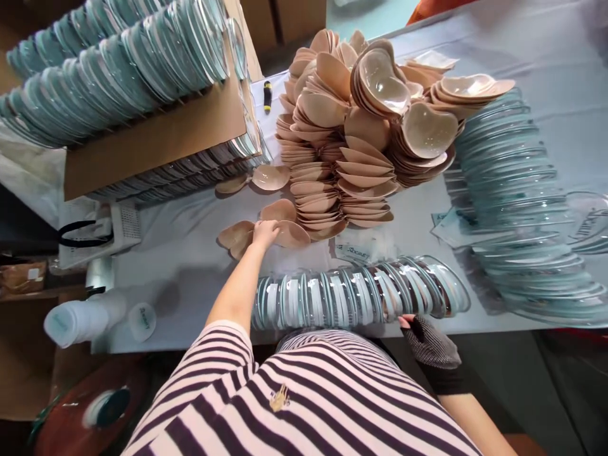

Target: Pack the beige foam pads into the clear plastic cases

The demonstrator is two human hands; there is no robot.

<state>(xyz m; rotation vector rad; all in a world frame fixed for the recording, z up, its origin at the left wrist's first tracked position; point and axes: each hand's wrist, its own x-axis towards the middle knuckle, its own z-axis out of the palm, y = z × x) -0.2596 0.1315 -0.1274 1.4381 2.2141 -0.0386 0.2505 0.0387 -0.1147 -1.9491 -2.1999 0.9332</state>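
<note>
My left hand (266,233) reaches over a loose pair of beige bra cups (292,234), its fingers closed at the joined middle. Beside it lie more loose cups (236,237), and beyond are tall nested stacks of the same cups (318,202). My right hand (430,339), in a dark fingerless glove, is at the table's near edge. Its bare fingertips touch the near side of a row of clear plastic cases (342,297) with teal rims. The other fingers are hidden, so its grip is unclear. Some cases at the row's right end show something beige or brown inside.
A long curved row of clear cases (517,183) stands at the right. At the left, a cardboard box (161,136) carries more cases. White round tubs (80,320), a white basket (128,225) and a black-and-yellow cutter (267,97) are around the table.
</note>
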